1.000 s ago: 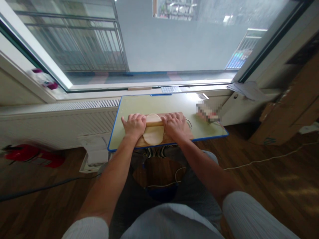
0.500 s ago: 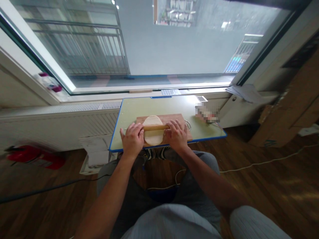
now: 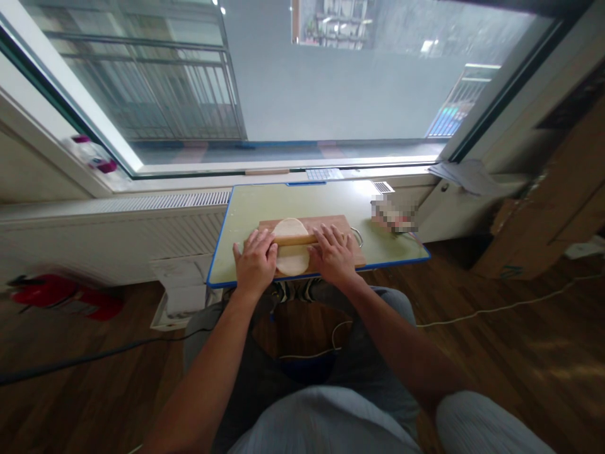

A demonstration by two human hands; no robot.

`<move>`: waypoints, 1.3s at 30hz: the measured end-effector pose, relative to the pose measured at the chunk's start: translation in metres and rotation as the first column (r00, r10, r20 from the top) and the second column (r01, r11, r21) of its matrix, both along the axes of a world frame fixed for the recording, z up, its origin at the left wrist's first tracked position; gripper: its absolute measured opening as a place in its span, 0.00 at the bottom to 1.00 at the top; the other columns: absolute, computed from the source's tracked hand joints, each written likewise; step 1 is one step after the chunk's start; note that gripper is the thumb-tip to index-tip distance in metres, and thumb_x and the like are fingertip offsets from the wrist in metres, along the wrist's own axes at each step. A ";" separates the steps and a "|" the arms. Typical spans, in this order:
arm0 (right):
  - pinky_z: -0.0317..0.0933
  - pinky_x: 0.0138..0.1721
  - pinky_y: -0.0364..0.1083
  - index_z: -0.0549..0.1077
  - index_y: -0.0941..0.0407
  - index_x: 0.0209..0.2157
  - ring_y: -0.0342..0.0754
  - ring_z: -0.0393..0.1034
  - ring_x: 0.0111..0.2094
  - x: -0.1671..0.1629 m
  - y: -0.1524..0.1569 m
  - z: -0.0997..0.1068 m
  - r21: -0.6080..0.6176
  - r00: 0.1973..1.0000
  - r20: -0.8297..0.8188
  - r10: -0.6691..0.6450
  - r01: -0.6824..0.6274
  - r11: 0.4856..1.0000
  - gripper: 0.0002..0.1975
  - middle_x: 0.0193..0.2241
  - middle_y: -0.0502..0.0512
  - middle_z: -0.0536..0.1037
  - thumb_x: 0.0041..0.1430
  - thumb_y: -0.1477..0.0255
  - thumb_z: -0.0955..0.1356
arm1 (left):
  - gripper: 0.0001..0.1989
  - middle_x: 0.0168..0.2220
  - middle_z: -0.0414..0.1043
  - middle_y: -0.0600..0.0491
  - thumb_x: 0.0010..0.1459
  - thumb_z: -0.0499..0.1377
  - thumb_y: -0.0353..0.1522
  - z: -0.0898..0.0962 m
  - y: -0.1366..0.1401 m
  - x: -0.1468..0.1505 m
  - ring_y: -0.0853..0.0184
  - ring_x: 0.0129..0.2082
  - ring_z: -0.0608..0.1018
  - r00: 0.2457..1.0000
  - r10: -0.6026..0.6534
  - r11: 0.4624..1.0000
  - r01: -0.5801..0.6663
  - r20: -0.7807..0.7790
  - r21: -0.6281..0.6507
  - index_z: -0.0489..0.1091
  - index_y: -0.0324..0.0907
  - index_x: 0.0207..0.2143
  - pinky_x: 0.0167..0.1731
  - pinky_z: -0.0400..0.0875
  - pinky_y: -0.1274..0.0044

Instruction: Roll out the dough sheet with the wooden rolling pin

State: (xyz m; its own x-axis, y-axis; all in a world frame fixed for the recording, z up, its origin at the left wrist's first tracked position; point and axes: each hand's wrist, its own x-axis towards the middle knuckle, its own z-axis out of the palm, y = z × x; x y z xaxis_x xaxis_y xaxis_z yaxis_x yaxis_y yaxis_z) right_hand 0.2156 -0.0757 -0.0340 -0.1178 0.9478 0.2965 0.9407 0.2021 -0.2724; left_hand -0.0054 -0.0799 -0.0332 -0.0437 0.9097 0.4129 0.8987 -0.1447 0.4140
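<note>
A wooden rolling pin [image 3: 295,240] lies across a flat oval sheet of pale dough [image 3: 292,260]. The dough rests on a brown wooden cutting board [image 3: 326,222], which has a metal ring handle at its right end. My left hand [image 3: 256,260] is closed over the left end of the pin, thumb toward the dough. On the right end sits my right hand [image 3: 334,253], its fingers laid over the wood and its thumb by the dough's right edge. Both hands cover the pin's ends.
The board is on a small pale-green table [image 3: 250,205] with a blue rim. A blurred-out item [image 3: 393,214] lies at its right side. Beyond stand a radiator [image 3: 184,230] and a window. A red fire extinguisher [image 3: 66,296] is on the left, a cardboard box [image 3: 524,233] on the right.
My hands and the rolling pin have shifted slightly, the pin a touch farther from me and my left hand a little to the right. Both hands stay on the pin.
</note>
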 end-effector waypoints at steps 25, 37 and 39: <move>0.45 0.75 0.66 0.65 0.50 0.73 0.59 0.51 0.76 -0.006 0.036 0.018 -0.101 1.000 0.006 -0.011 0.012 0.995 0.29 0.76 0.55 0.63 0.81 0.54 0.56 | 0.24 0.71 0.71 0.49 0.76 0.46 0.39 0.011 0.037 0.004 0.55 0.75 0.64 0.999 0.044 0.991 -0.044 -0.004 -0.123 0.76 0.51 0.64 0.75 0.48 0.44; 0.46 0.74 0.67 0.69 0.49 0.70 0.60 0.54 0.74 -0.005 0.044 0.017 -0.055 0.999 0.040 0.004 -0.002 0.998 0.28 0.73 0.56 0.67 0.81 0.53 0.55 | 0.25 0.70 0.72 0.49 0.76 0.45 0.39 0.012 0.046 0.003 0.53 0.74 0.65 0.999 0.036 0.992 -0.039 -0.030 -0.123 0.76 0.51 0.63 0.74 0.49 0.44; 0.46 0.74 0.68 0.69 0.49 0.69 0.60 0.55 0.74 -0.005 0.045 0.016 -0.048 0.999 0.042 0.008 -0.006 0.999 0.28 0.73 0.56 0.68 0.81 0.53 0.55 | 0.25 0.70 0.72 0.48 0.76 0.45 0.39 0.012 0.047 0.004 0.53 0.74 0.65 0.999 0.038 0.991 -0.041 -0.034 -0.125 0.76 0.51 0.63 0.74 0.50 0.45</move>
